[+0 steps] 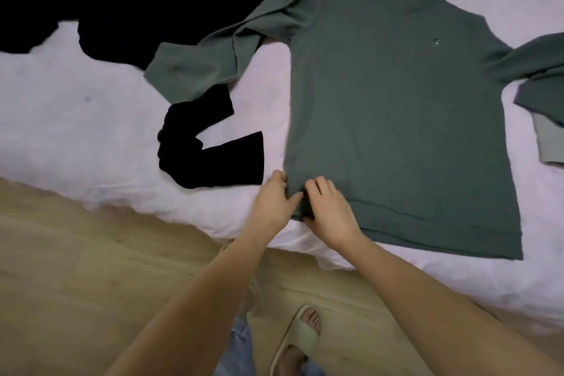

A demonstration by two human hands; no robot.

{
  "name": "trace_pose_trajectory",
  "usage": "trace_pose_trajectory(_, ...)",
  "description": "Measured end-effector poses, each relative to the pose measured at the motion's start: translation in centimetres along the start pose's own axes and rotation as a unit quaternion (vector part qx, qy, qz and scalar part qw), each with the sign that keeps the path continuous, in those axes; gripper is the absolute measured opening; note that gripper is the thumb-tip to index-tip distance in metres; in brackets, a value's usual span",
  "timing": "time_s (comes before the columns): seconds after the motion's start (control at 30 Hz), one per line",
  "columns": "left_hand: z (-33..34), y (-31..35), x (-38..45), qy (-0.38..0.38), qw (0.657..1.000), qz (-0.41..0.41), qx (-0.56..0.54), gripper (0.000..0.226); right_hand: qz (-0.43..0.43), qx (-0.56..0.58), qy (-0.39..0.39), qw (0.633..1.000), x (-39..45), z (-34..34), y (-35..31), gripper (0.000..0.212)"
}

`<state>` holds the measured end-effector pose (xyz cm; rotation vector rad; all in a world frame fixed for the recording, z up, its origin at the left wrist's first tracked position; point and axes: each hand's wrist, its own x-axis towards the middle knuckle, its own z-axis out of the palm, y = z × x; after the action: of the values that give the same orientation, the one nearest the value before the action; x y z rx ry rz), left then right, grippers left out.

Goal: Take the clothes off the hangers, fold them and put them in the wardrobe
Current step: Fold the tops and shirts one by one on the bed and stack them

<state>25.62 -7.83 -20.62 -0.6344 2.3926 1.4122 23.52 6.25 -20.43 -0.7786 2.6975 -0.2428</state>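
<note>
Green sweater's (396,94) right sleeve cut off by the picture's right edge, cuff out of view. Black garment (146,3) near the bed's (76,137) far left corner cropped at the top and left edges; kind of garment not told, perhaps a cardigan. Sweater's near-left hem corner hidden beneath left hand (273,201) and right hand (331,210). Chest emblem too small to read.
</note>
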Motion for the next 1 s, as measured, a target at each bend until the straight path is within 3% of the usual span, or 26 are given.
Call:
trace_pose_trajectory(0.2, 0.7, -1.9, -1.7, 0.088, 0.989, -0.095, -0.071, 0.013, -0.067, 0.037, 0.088, 0.993, -1.0, 1.2, -0.8, 0.019)
trace_pose_trajectory(0.3, -0.2, -3.7, -2.8, 0.093, 0.984, -0.133, -0.073, 0.007, -0.113, 0.057, 0.028, 0.991, -1.5, 1.7, -1.9, 0.001)
trace_pose_trajectory(0.33, -0.5, -4.0, -3.2, 0.09, 0.986, -0.133, -0.036, 0.005, -0.114, 0.063, -0.016, 0.991, -1.8, 1.8, -2.2, 0.009)
trace_pose_trajectory(0.4, -0.7, -4.1, -3.7, 0.107, 0.985, -0.071, 0.113, 0.017, -0.097, 0.091, -0.054, 0.99, -2.5, 1.6, -1.8, 0.016)
trace_pose_trajectory(0.47, -0.6, -3.4, -4.1, 0.123, 0.957, 0.075, 0.25, 0.025, -0.066, 0.108, 0.008, 0.992, -3.4, 0.9, -1.0, 0.012)
trace_pose_trajectory(0.53, 0.5, -2.3, -4.4, 0.082, 0.901, 0.239, 0.353, 0.032, -0.026, 0.063, 0.068, 0.995, -4.8, 0.2, 1.2, 0.011)
trace_pose_trajectory(0.63, 2.8, -0.8, -4.4, 0.017, 0.802, 0.372, 0.467, 0.032, 0.036, -0.014, 0.037, 0.999, -6.8, -0.4, 5.4, 0.023)
trace_pose_trajectory(0.7, 4.2, 0.3, -4.3, -0.005, 0.776, 0.388, 0.498, 0.033, 0.068, -0.056, 0.003, 0.996, -8.0, -0.4, 8.0, 0.026)
trace_pose_trajectory(0.8, 6.3, 1.4, -3.8, -0.021, 0.761, 0.396, 0.513, 0.04, 0.101, -0.092, 0.013, 0.991, -9.2, -0.2, 10.6, 0.026)
trace_pose_trajectory(0.9, 7.9, 2.6, -3.6, -0.042, 0.775, 0.362, 0.517, 0.042, 0.111, -0.072, 0.023, 0.991, -9.6, -0.3, 11.9, 0.022)
trace_pose_trajectory(1.0, 8.3, 3.0, -3.8, -0.124, 0.799, 0.296, 0.509, 0.027, 0.074, -0.034, -0.022, 0.996, -10.5, 0.0, 12.6, 0.018)
